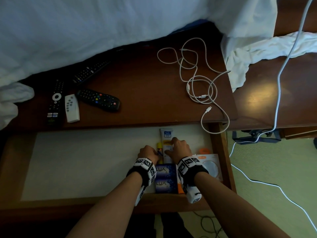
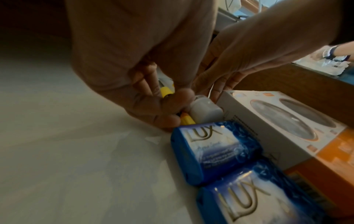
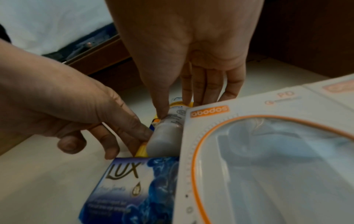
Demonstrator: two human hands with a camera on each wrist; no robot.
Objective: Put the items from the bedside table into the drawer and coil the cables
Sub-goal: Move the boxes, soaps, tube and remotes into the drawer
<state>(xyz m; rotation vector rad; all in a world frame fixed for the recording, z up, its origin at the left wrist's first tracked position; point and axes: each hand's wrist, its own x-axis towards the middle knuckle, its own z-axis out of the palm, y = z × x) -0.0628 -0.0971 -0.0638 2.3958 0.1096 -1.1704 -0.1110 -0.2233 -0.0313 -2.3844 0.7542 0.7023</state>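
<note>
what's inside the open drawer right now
Inside the drawer: two blue Lux soap packs, a white boxed item, a white tube, and a white bottle beside a yellow stick. Both hands cover their middles; anything beneath is hidden.

Overhead head view, close wrist views

both bare forearms wear black wrist straps (image 1: 197, 170) carrying white blocks printed with black-and-white square markers (image 1: 145, 164).
</note>
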